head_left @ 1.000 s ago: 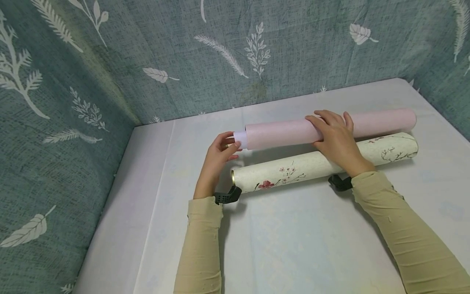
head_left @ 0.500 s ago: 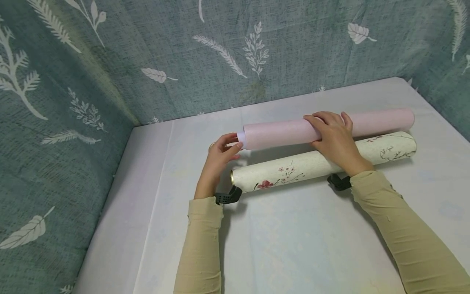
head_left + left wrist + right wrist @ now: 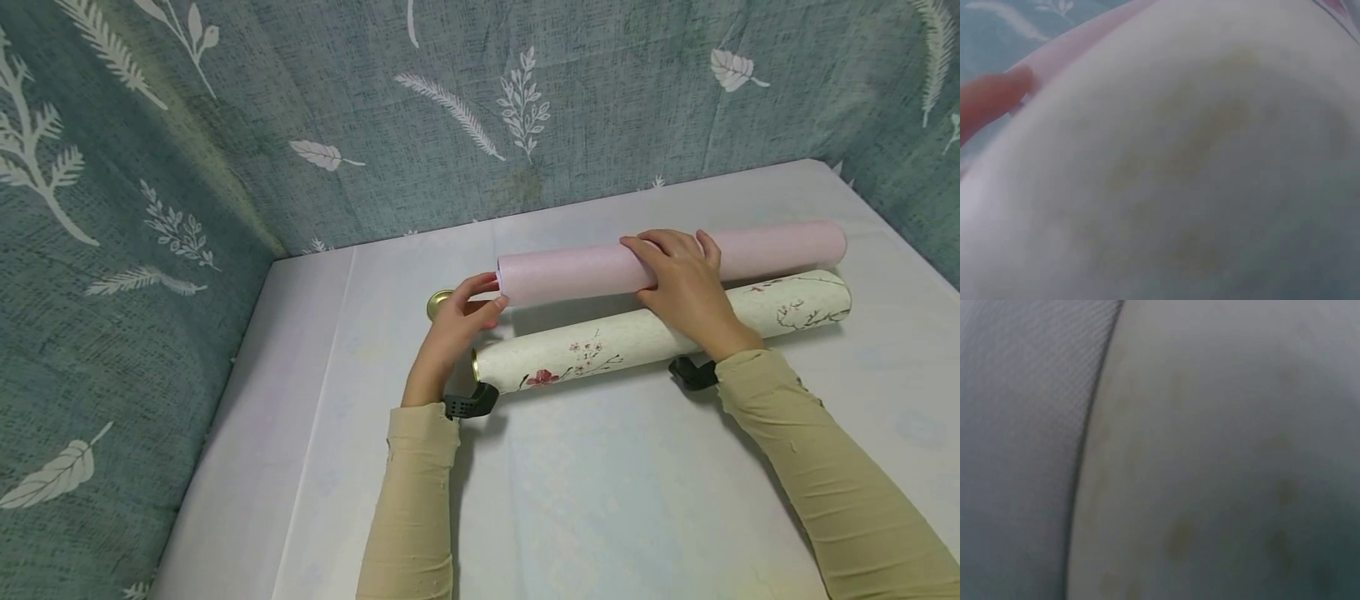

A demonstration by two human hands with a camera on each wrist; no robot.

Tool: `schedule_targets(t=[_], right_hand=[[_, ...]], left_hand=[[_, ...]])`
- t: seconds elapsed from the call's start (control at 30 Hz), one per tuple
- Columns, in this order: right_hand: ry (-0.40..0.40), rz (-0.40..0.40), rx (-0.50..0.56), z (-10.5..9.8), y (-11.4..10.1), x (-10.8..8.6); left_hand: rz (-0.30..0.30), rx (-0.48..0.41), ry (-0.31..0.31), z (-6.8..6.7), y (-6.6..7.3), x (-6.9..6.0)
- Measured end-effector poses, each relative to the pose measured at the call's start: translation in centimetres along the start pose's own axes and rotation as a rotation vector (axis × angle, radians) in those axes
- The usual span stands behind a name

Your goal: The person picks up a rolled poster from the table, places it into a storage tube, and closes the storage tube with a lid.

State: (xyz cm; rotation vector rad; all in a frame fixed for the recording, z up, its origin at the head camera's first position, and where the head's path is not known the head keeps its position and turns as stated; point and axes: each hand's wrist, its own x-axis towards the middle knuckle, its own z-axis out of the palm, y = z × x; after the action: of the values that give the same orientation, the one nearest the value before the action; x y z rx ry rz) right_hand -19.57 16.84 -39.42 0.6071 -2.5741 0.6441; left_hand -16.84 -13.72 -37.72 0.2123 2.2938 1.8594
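A pink cardboard tube [image 3: 570,273] lies slanting across the far part of the table. My left hand [image 3: 456,323] is at its left end, thumb and fingers pinching the end of a white paper roll, of which only a sliver shows at the tube's mouth. In the left wrist view a fingertip [image 3: 1019,81] touches the pink tube. My right hand [image 3: 686,292] grips the pink tube near its middle from above. A cream tube [image 3: 600,354] with red blossoms lies nearer, under my right wrist. Behind my left hand a round gold cap [image 3: 437,304] shows in part.
The table [image 3: 600,483] has a pale cloth. Green leaf-print fabric [image 3: 420,108] hangs behind it and along both sides. The right wrist view is mostly filled by the blurred cream tube [image 3: 1210,450].
My left hand has moved to the right, and the white roll has slid into the pink tube. The gold cap has come into sight. My right hand has stayed in place.
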Motion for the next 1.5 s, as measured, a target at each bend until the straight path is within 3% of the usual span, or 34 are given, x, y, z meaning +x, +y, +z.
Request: schedule_targets(t=[0.17, 0.37, 0.57, 0.8, 0.97, 1.13, 1.37, 1.5], right_hand=[[-0.006, 0.0, -0.003, 0.0, 0.0, 0.0], [-0.003, -0.007, -0.005, 0.0, 0.1, 0.0], [-0.003, -0.008, -0.007, 0.1, 0.1, 0.0], [-0.017, 0.008, -0.009, 0.1, 0.0, 0.1], [-0.017, 0.009, -0.006, 0.1, 0.0, 0.1], [-0.029, 0.016, -0.008, 0.0, 0.0, 0.1], [-0.033, 0.018, -0.005, 0.0, 0.0, 0.0], [-0.026, 0.012, -0.007, 0.0, 0.0, 0.0]], left_hand=[[-0.002, 0.023, -0.012, 0.2, 0.4, -0.2], [-0.009, 0.033, -0.011, 0.0, -1.2, 0.6], [-0.062, 0.033, -0.015, 0.2, 0.1, -0.1], [-0.087, 0.06, -0.004, -0.1, -1.7, 0.8], [-0.083, 0.064, -0.011, -0.1, -2.0, 1.0], [-0.086, 0.052, -0.026, -0.2, -1.6, 0.8], [-0.051, 0.037, -0.042, -0.1, 0.3, -0.2], [-0.022, 0.044, -0.033, -0.6, 0.5, -0.4]])
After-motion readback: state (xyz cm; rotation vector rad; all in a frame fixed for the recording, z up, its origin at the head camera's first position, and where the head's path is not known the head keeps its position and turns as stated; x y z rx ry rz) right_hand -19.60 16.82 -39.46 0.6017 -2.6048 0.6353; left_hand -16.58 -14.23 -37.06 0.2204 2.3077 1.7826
